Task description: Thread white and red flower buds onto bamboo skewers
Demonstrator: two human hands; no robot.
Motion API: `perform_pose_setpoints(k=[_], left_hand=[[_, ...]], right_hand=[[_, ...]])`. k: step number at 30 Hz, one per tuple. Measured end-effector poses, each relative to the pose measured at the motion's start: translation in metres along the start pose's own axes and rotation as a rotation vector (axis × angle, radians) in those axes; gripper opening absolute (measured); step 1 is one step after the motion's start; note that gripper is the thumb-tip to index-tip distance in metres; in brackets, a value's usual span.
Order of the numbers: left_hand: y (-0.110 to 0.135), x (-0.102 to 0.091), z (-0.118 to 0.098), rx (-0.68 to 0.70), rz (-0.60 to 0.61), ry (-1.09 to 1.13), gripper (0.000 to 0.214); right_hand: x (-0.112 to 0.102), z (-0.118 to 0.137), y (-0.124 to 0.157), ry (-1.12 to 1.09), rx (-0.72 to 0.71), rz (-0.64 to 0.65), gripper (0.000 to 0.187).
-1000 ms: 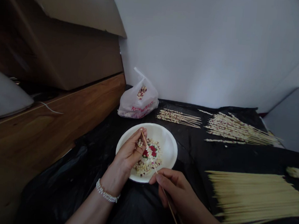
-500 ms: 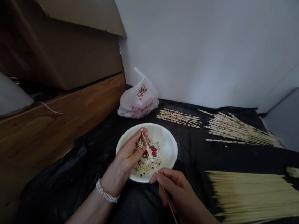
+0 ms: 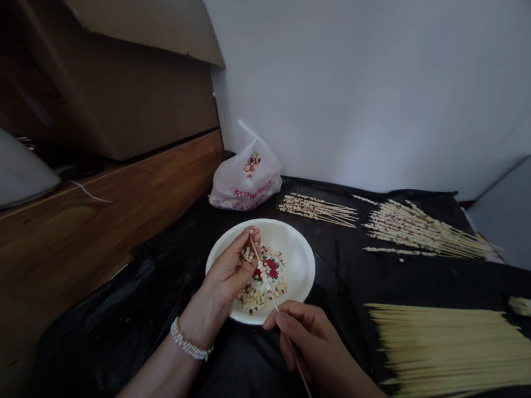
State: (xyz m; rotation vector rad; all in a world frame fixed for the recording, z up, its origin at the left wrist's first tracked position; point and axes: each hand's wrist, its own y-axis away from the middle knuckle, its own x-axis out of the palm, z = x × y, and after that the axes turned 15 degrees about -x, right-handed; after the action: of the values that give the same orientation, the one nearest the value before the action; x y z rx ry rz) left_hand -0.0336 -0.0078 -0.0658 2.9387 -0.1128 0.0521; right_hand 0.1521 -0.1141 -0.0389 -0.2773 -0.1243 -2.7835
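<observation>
Over a white bowl (image 3: 302,251), my left hand (image 3: 225,269) cups a few pale corn kernels (image 3: 247,256) in its palm. Its thumb and forefinger pinch at the pointed end of a thin bamboo skewer (image 3: 300,367), with a kernel at the fingertips. My right hand (image 3: 308,331) grips that skewer farther down, between thumb and fingers, near the bowl's front rim. Several kernels are threaded along the skewer's upper part. Loose white and purplish kernels (image 3: 252,297) lie in the bowl around a red flower print.
Behind the bowl stands a plastic bag (image 3: 246,182) of kernels. Two groups of filled skewers, a smaller bundle (image 3: 304,207) and a larger pile (image 3: 405,228), lie at the back. Bare skewers (image 3: 456,349) spread at right on black plastic sheeting (image 3: 342,272). A cardboard box (image 3: 154,92) rises at left.
My left fingertips have shifted very slightly left along with the skewer's tip. The right hand has moved a little to the left and holds the same skewer.
</observation>
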Motion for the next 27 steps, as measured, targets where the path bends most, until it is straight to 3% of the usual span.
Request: perform_pose_setpoints(k=[11, 27], left_hand=[[0.022, 0.012, -0.007, 0.11, -0.002, -0.073, 0.062], [0.016, 0.007, -0.001, 0.117, -0.052, -0.097, 0.06]], right_hand=[[0.001, 0.001, 0.0, 0.022, -0.042, -0.009, 0.034], [0.002, 0.001, 0.0, 0.001, -0.014, -0.012, 0.035]])
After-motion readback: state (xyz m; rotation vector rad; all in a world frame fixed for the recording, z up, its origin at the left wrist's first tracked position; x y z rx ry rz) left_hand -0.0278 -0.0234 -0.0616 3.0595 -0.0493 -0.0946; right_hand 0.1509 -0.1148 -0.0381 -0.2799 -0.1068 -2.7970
